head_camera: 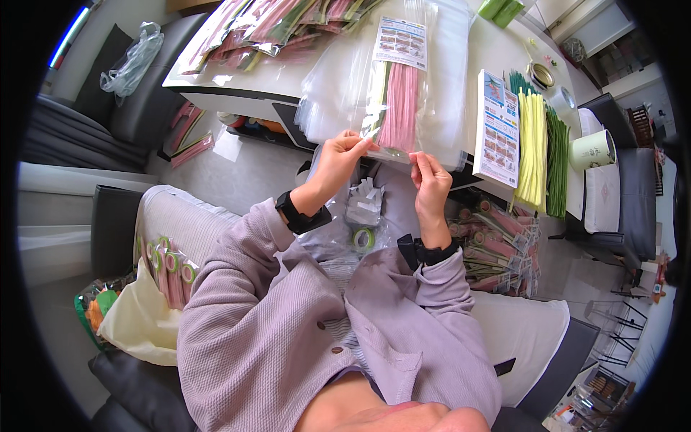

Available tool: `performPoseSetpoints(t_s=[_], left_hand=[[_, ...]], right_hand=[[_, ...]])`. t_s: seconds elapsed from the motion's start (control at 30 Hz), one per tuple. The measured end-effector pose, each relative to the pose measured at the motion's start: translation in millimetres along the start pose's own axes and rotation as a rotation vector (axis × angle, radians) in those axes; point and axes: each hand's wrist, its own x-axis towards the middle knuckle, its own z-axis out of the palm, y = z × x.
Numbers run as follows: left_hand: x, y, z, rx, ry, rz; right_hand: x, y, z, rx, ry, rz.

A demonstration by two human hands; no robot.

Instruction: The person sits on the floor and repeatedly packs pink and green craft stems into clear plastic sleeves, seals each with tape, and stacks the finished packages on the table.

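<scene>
A clear plastic bag holds a bundle of pink pipe cleaners point(399, 108), some green ones beside it and a printed card point(401, 43) at its far end. My left hand point(345, 156) pinches the bag's near edge at its left corner. At the right corner, my right hand point(430, 181) pinches the same edge between thumb and fingers. Beneath lies a stack of flat clear bags point(329, 97). To the right, a stack of printed cards point(494, 135) sits beside yellow pipe cleaners point(532, 151) and dark green pipe cleaners point(556, 162).
Filled bags point(275, 27) are heaped at the table's far left. A light green cup point(593, 151) and a tape roll point(563, 101) are at the right. Below the table, more filled bags point(496, 243) are piled. A green tape roll point(363, 238) rests in a plastic bag near my lap.
</scene>
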Motion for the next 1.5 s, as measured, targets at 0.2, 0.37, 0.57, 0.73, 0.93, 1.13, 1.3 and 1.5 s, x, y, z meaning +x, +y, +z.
performPoseSetpoints(t_s=[0.2, 0.37, 0.57, 0.73, 0.93, 1.13, 1.3, 1.5], left_hand=[[0, 2, 12, -0.165, 0.141, -0.102], [-1, 2, 19, -0.286, 0.206, -0.205], [2, -2, 18, -0.281, 0.224, -0.258], [14, 13, 14, -0.049, 0.187, -0.316], [34, 27, 13, -0.144, -0.086, -0.482], [39, 5, 17, -0.213, -0.078, -0.415], [43, -8, 8, -0.299, -0.167, -0.432], [42, -24, -2, -0.412, -0.165, -0.409]], right_hand=[[0, 3, 9, 0.01, 0.115, -0.011], [-1, 1, 16, 0.028, 0.195, -0.011], [3, 5, 15, -0.048, 0.235, 0.057], [11, -1, 14, -0.299, 0.203, -0.047], [30, -20, 13, -0.345, 0.058, 0.169], [46, -12, 9, -0.355, 0.096, 0.156], [49, 0, 4, -0.101, 0.127, 0.319], [47, 4, -5, 0.144, 0.066, 0.444]])
